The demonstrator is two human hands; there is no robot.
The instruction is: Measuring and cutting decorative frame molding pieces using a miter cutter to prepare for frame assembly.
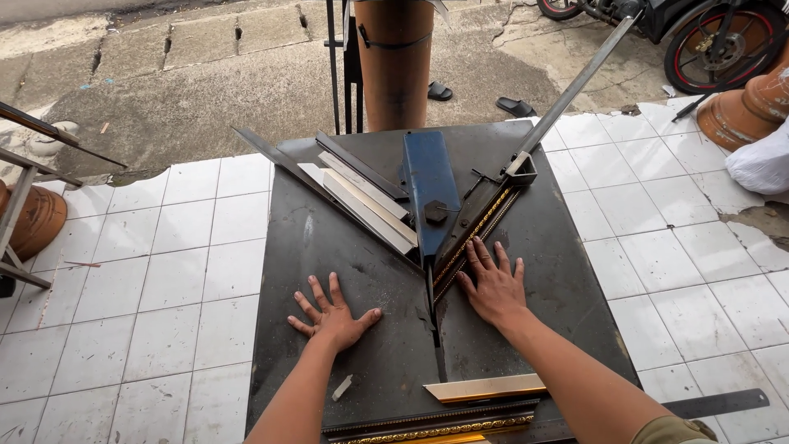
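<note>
Black-and-gold frame moulding (468,240) lies angled against the blue cutter (429,185) at the dark surface's (329,247) centre, right hand (493,284) pressing it flat, fingers spread, left hand (333,316) splayed empty beside; steady, even pressure seems wise.

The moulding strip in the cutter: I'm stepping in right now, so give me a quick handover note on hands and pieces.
Left hand: flat on the dark cutter table, fingers spread, holding nothing.
Right hand: pressing the gold-patterned moulding strip against the right fence, beside the blue blade housing.
Pale strips lie along the left fence.
Cut frame pieces sit at the near edge.
Whether this strip is cut yet, I cannot tell.
</note>
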